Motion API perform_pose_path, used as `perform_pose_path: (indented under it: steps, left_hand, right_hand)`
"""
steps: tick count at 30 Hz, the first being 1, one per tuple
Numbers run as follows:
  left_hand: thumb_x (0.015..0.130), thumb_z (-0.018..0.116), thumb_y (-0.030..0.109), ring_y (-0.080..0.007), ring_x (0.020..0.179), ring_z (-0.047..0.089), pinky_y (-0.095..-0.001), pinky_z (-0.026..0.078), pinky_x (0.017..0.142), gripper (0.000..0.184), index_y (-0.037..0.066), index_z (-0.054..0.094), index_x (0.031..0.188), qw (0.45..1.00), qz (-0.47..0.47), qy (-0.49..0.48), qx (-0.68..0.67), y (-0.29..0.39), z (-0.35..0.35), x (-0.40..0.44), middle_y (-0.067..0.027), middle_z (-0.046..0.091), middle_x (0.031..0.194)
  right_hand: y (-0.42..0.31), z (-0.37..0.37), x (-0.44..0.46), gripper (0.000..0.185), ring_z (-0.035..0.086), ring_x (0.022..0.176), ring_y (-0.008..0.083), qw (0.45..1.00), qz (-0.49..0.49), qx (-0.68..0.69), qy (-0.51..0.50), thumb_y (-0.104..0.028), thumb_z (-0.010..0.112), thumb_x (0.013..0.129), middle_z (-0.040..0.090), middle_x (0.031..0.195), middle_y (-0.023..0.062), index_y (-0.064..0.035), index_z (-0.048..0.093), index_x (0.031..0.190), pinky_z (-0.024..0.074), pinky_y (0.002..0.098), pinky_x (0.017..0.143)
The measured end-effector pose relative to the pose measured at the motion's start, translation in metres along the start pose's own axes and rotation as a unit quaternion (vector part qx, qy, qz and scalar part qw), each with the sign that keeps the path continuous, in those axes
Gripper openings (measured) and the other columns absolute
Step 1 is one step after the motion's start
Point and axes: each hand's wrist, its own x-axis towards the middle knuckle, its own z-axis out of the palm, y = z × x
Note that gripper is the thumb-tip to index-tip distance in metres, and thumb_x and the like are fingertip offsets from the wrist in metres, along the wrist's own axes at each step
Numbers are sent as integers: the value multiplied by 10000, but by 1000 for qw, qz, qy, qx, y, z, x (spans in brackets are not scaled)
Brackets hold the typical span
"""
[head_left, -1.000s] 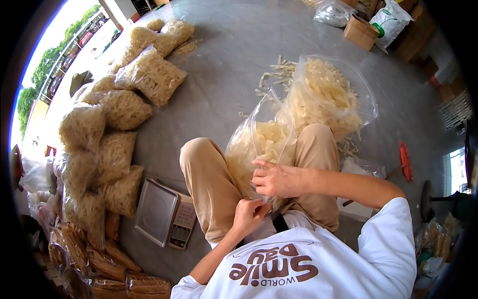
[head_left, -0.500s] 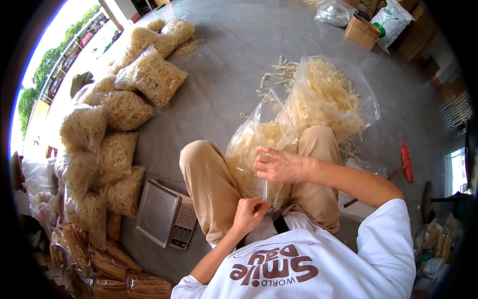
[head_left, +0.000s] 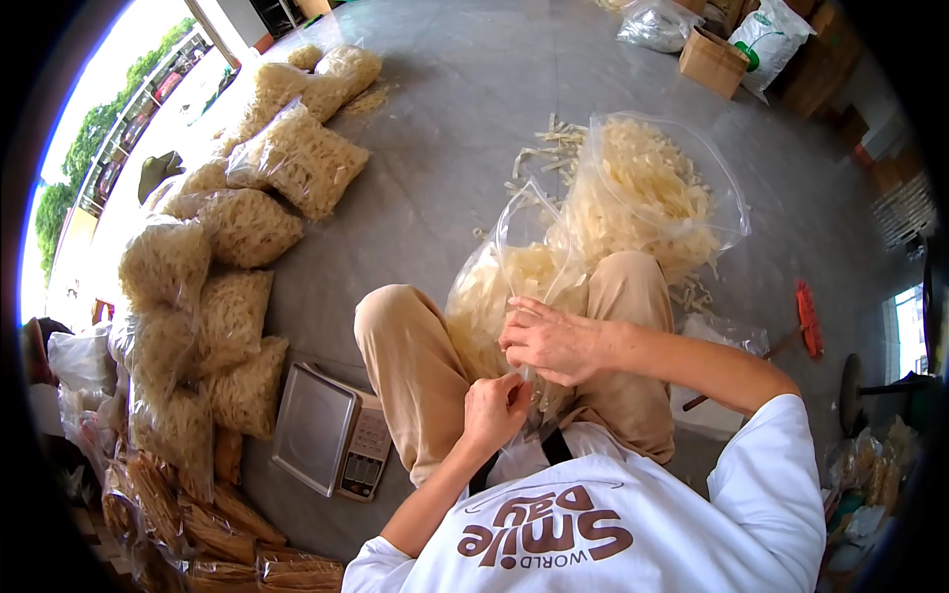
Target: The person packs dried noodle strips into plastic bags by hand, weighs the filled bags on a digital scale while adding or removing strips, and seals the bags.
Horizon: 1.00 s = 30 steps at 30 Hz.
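Head view: here's your clear bag (head_left: pixel 474 306), sitting between your knees, full of pale, flat strips. Your right hand (head_left: pixel 552 341) is on its near side, fingers bent and pinching the plastic; your left hand (head_left: pixel 494 407) is just beside, fingers curled closed on the bag's near end. Beyond, a fuller bag (head_left: pixel 657 193) lies against yours, and the scale (head_left: pixel 331 432) sits left of your left knee (head_left: pixel 395 321).
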Motion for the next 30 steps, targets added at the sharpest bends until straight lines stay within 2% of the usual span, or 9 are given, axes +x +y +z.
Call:
perform_pose_path:
  steps: [7,9,13,15,16,18,22,24,30]
  left_hand:
    - [783,625,132,-325,473,556,-394,431,470,151,31,581,680,1000,5,27,-13,3,2,-4,-146,539,521]
    - [778,642,88,-273,376,410,-341,358,419,122,-2,602,707,997,35,50,-51,2,3,-4,-145,446,464]
    - [776,644,77,-256,370,403,-331,353,415,97,-9,622,738,996,22,47,-74,1,2,-5,-145,451,465]
    - [784,630,117,-317,456,548,-376,423,455,90,34,632,751,998,16,22,-49,3,-1,-7,-157,542,529]
    - [784,630,117,-317,456,548,-376,423,455,90,34,632,751,998,15,23,-50,5,-1,-9,-157,542,529]
    - [784,630,119,-317,447,538,-367,414,450,101,30,628,737,998,9,32,-60,8,-1,-11,-166,530,524]
    - [784,628,118,-316,434,519,-367,401,444,112,21,620,731,994,-26,20,-102,3,0,-10,-171,519,523]
    - [790,632,62,-178,380,355,-314,313,404,150,-50,585,703,994,14,29,-109,0,0,-6,-144,441,473]
    - [792,632,69,-183,384,354,-318,312,408,213,-47,530,645,993,-3,31,-114,-4,3,-7,-145,440,476]
  right_hand:
    - [1,14,1,121,469,1072,239,995,-8,97,-9,-51,617,710,533,949,57,-57,628,831,183,476,1122]
    - [3,13,1,99,472,1063,243,986,2,164,-17,-41,619,712,537,944,56,-58,621,810,205,460,1108]
    - [3,9,2,80,480,1036,247,987,-13,163,2,-46,629,713,540,931,55,-62,614,790,249,435,1068]
    - [1,10,3,118,483,1018,238,989,-18,147,3,-53,648,684,544,923,48,-66,627,800,281,416,1025]
    - [-1,9,4,118,483,1018,238,989,-18,147,1,-53,648,684,544,923,48,-66,627,800,281,416,1025]
    - [-5,8,6,190,485,1008,226,998,-58,24,-29,-63,672,635,546,923,40,-69,640,822,292,413,1010]
    - [-1,8,5,235,485,1021,216,998,-68,13,-6,-75,678,608,545,926,37,-67,648,841,276,414,1038]
    - [3,2,6,220,484,1028,219,997,-73,-31,-11,-93,677,616,542,932,40,-65,642,832,250,419,1072]
    - [18,8,11,188,464,1067,226,997,-52,-25,-48,-106,685,642,524,971,46,-81,632,820,246,430,1084]
